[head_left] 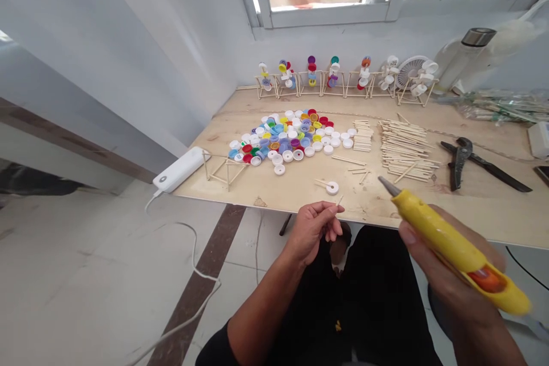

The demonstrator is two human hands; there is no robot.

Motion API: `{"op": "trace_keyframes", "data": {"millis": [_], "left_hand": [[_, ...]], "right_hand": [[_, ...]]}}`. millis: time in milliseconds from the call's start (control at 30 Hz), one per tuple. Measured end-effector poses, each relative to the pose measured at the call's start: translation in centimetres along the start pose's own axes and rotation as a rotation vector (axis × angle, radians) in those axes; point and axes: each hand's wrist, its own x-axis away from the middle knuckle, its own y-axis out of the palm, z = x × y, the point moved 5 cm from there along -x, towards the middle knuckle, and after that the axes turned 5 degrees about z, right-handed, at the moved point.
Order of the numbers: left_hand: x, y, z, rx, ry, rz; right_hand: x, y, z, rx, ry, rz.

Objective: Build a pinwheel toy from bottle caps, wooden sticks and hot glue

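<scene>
My left hand is at the table's front edge, thumb and fingers pinched on a short thin wooden stick. Just beyond it lies a white bottle cap with another small stick touching it. On the right, my right hand is wrapped round a yellow glue gun, raised close to the camera. Its grey nozzle points up and left, over the table. A few loose sticks lie between the two hands and the piles.
Many coloured bottle caps cover the table's middle, beside stick piles and black-handled pliers. A stick frame and a white power strip sit left. Finished cap wheels on stick stands, a fan and a bottle line the back.
</scene>
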Motion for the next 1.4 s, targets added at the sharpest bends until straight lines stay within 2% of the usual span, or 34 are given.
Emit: {"op": "trace_keyframes", "data": {"millis": [133,233,333,433,533,633,767,900,967,1067,1167,1400], "left_hand": [[-0.1,0.1,0.0,0.006,-0.001,-0.005],[-0.3,0.1,-0.1,0.007,-0.019,-0.002],[-0.4,0.1,-0.2,0.011,-0.031,-0.001],[-0.3,0.3,-0.2,0.013,-0.028,-0.010],[-0.1,0.2,0.1,0.001,-0.012,-0.003],[0.0,0.0,0.3,-0.013,-0.006,0.013],[0.0,-0.4,0.3,-0.021,-0.012,0.024],[0.0,-0.4,0.2,-0.017,-0.013,0.024],[-0.1,-0.3,0.1,-0.007,-0.016,0.022],[-0.1,0.1,-0.2,0.009,-0.028,0.008],[-0.1,0.4,-0.3,0.023,-0.032,-0.006],[0.0,0.6,-0.3,0.041,-0.025,0.004]], "right_hand": [[1.7,3.9,2.0,-0.092,-0.010,-0.290],[2.5,5.4,3.6,-0.105,0.046,-0.351],[2.3,5.0,3.7,-0.097,0.053,-0.341],[1.0,3.6,2.9,-0.085,0.033,-0.299],[-0.7,1.6,2.5,-0.019,-0.026,-0.148],[-1.8,-0.2,3.4,0.073,-0.097,0.038],[-2.7,-1.6,6.9,0.237,-0.206,0.126],[-3.6,-2.9,12.2,0.299,-0.381,0.164],[-4.2,-3.5,15.1,0.354,-0.390,0.158],[-5.1,-4.0,19.0,0.472,-0.318,0.061],[-6.0,-4.2,21.6,0.529,-0.193,-0.088],[-7.8,-4.1,23.4,0.501,-0.004,-0.304]]}}
